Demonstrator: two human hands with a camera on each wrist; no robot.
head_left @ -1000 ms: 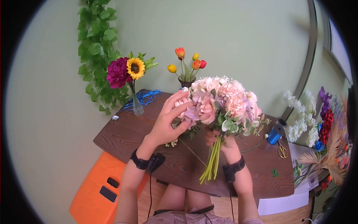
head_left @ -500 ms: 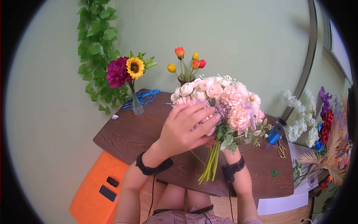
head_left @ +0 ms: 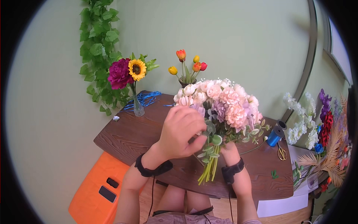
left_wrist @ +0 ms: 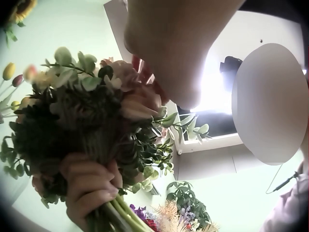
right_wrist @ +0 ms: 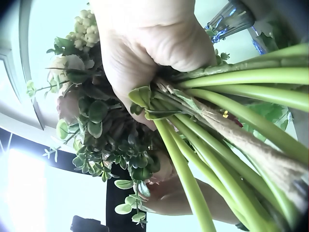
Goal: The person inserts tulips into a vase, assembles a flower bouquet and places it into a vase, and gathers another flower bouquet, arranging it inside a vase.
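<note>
In the head view, the right hand (head_left: 228, 149) grips the green stems (head_left: 209, 170) of a large bouquet (head_left: 227, 102) of pink, white and lilac flowers above the table. At the bouquet's lower left is the left hand (head_left: 182, 132), its fingers curled and the flower under them hidden. The left wrist view shows the fingers of the left hand (left_wrist: 166, 72) round a pink rose (left_wrist: 140, 104); below, the right hand (left_wrist: 89, 186) holds the stems. The right wrist view has the right hand (right_wrist: 149, 43) round the spreading stems (right_wrist: 251, 87), tilted with leaves beneath it.
On the brown table (head_left: 123, 130) stand a vase (head_left: 138, 108) with a sunflower and a dark vase of tulips (head_left: 181, 56). Blue ribbon (head_left: 147, 98) lies behind; a blue spool (head_left: 275, 136) and scissors (head_left: 282, 153) are at the right, near more flowers (head_left: 326, 123).
The left hand has moved in over the bouquet's left side and then slightly down, its spread fingers now curled. Leaves show beside its thumb. The right hand still grips the stems.
</note>
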